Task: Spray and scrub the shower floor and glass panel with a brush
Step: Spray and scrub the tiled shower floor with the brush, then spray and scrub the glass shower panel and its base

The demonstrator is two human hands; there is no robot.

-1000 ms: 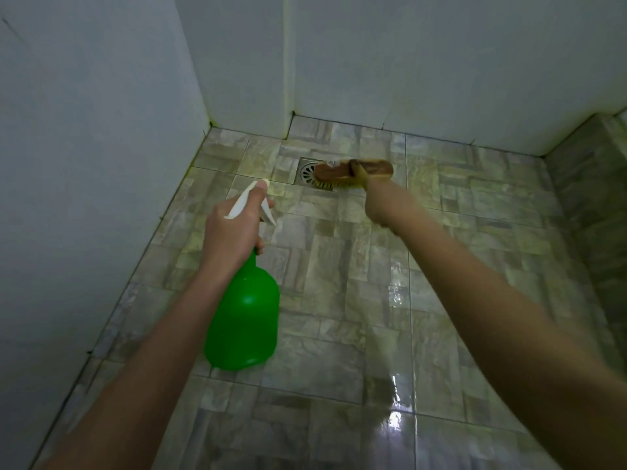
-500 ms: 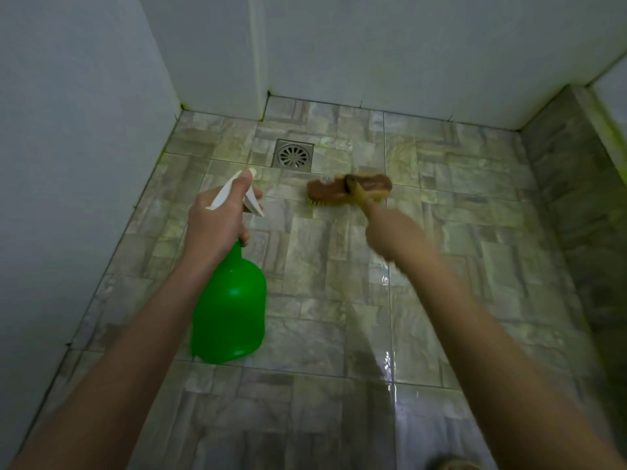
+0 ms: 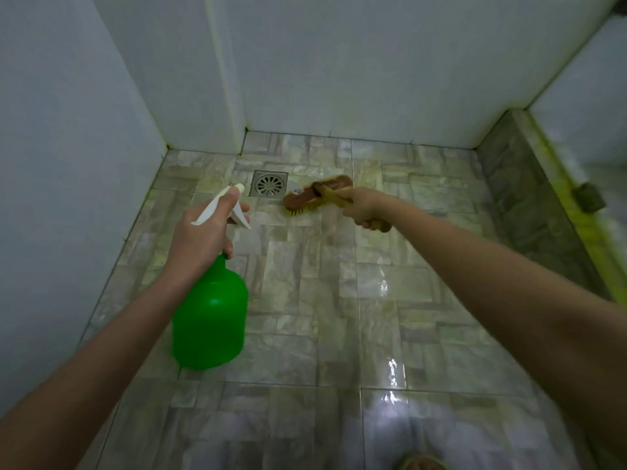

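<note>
While your left hand (image 3: 200, 235) is gripping the neck of the green spray bottle (image 3: 210, 320), with one finger lying along its white trigger head and the nozzle pointing toward the far left corner, your right hand (image 3: 366, 206) is clenching the yellow handle of the scrub brush (image 3: 317, 195). You are reaching both arms forward, almost straight, the right one slanting in from the right. You are holding the brush bristles-down on the shower floor (image 3: 305, 300), just right of the square drain (image 3: 269, 183) and near the back wall (image 3: 339, 79). White walls are closing the left and back edges, and a raised tiled curb (image 3: 529, 205) is bounding the right. Wet, glossy tiles are lying open between the brush and you.
</note>
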